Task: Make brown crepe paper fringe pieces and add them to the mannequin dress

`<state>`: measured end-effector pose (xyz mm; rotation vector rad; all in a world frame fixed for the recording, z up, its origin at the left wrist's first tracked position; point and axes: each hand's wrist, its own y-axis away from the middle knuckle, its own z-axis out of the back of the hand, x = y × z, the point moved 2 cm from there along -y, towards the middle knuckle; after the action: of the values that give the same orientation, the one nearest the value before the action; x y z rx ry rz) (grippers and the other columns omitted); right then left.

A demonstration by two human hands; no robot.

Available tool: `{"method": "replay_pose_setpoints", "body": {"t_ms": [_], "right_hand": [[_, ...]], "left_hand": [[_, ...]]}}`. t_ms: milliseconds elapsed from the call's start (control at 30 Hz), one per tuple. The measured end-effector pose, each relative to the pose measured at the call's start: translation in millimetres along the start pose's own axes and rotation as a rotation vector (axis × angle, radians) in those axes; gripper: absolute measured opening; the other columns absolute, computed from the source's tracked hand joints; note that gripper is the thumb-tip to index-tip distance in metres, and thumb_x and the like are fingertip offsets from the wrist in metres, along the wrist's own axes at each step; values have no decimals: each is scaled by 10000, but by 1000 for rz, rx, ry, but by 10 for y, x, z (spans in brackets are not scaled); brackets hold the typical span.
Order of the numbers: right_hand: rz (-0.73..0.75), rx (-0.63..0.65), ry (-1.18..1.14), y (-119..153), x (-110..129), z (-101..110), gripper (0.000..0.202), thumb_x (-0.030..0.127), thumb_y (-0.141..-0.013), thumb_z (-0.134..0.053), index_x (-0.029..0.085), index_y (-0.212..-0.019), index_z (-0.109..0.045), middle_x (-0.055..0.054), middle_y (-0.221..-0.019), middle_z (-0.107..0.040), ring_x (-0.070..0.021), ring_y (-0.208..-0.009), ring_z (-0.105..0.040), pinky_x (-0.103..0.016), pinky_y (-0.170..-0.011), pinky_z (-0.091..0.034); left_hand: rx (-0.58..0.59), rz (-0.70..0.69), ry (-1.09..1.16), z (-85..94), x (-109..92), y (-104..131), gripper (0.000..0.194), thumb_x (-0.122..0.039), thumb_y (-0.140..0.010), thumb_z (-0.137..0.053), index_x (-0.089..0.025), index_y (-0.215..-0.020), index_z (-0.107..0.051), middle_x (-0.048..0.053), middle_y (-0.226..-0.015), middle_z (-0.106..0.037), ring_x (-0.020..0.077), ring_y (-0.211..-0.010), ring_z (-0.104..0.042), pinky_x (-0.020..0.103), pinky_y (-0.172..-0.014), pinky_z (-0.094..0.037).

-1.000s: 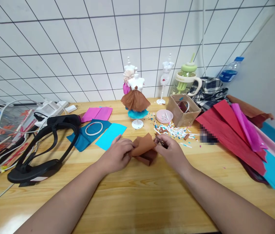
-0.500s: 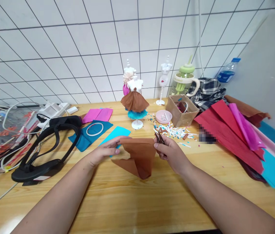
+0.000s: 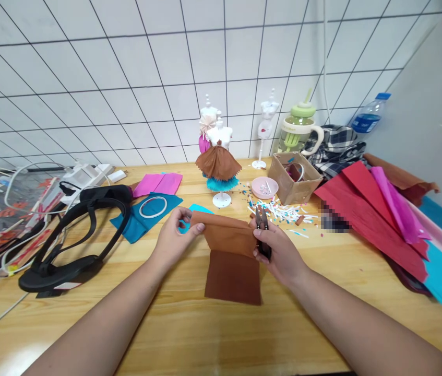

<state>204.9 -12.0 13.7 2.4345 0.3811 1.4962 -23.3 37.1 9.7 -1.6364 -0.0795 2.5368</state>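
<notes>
Pinched by its top left corner, a sheet of brown crepe paper (image 3: 233, 274) hangs from my left hand (image 3: 174, 235). Its upper edge is folded over, and a crease runs across its middle. My right hand (image 3: 283, 250) is closed around dark snips (image 3: 262, 222), blades pointing up, and also grips the paper's top right corner. Behind the paper stands a small white dress form (image 3: 219, 137) wearing a brown pleated skirt (image 3: 218, 163) over a blue frilled layer (image 3: 223, 184). A light blue paper piece (image 3: 201, 208) is partly hidden behind my left hand.
White and blue paper scraps (image 3: 285, 213) lie beside a pink dish (image 3: 264, 188) and a cardboard box (image 3: 301, 188). Red paper (image 3: 373, 224) is heaped at right. A black headset strap (image 3: 43, 279) and a teal sheet with a white ring (image 3: 153, 207) lie at left.
The brown paper has swung from bunched and folded to hanging flatter, its lower half now facing me. The snips have turned more upright in my right hand.
</notes>
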Motion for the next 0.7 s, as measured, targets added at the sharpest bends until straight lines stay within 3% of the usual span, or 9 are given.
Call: {"method": "replay_pose_setpoints", "body": {"t_ms": [133,167,200,300,333,400,500,600,700], "right_hand": [[-32,6,-54,-6,-10,-3,284,315,-623,-674,221,-866,-561,70,-605,-461,-67,-435,-471,-160,-333,-213],[-29,2,-68,-8,-13,0,284,312,-625,-675,220,-870,-565,68,-613,-470,-65,-433,-474,-159,-331,-212],[-24,-5,-83,-10,-17,5,280,308,-627,-675,218,-870,-569,66,-620,-479,-64,-432,-477,-158,-328,-210],[-10,-28,-126,-21,-26,27,250,301,-635,-669,214,-852,-581,61,-602,-484,-68,-422,-474,-165,-316,-191],[-6,-33,-137,-27,-28,35,240,299,-637,-665,214,-847,-586,62,-586,-480,-67,-409,-459,-171,-311,-187],[2,-43,-149,-43,-30,51,228,293,-641,-662,213,-844,-597,68,-553,-465,-61,-381,-416,-180,-304,-196],[27,-58,-148,-67,-32,73,225,273,-641,-665,214,-849,-603,78,-524,-438,-54,-364,-377,-181,-305,-217],[47,-59,-141,-80,-39,88,230,264,-641,-670,223,-855,-595,76,-537,-448,-61,-382,-406,-176,-306,-212],[54,-41,-132,-76,-51,91,234,271,-646,-671,223,-861,-593,72,-550,-456,-66,-399,-438,-173,-309,-204]], "left_hand": [[397,28,179,-113,-15,32,456,-584,-769,-593,-157,-924,-637,84,-923,-680,281,-954,-609,386,-848,-462],[389,37,152,-129,-12,32,430,-558,-772,-603,-160,-933,-626,74,-919,-672,264,-927,-608,369,-823,-465],[299,32,94,-126,-5,20,393,-517,-765,-627,-168,-945,-605,54,-898,-656,234,-872,-602,343,-781,-466],[-145,-92,-73,-27,20,-49,323,-401,-737,-675,-198,-937,-524,-12,-785,-560,145,-692,-517,263,-656,-425],[-189,-138,-96,1,38,-76,276,-399,-767,-641,-198,-908,-514,-13,-768,-540,141,-683,-506,258,-648,-420],[-53,-197,-186,17,92,-126,236,-425,-848,-532,-191,-878,-533,14,-793,-562,164,-733,-533,279,-685,-438],[168,-228,-451,5,180,-138,299,-432,-895,-453,-188,-1017,-576,86,-1030,-621,249,-970,-562,384,-862,-436],[42,-206,-719,20,172,-88,328,-425,-861,-514,-194,-1078,-598,135,-1199,-585,347,-1158,-485,526,-1001,-323],[-47,-253,-723,5,27,-6,297,-390,-831,-559,-193,-1039,-637,145,-1197,-586,367,-1185,-463,540,-1033,-289]]}}
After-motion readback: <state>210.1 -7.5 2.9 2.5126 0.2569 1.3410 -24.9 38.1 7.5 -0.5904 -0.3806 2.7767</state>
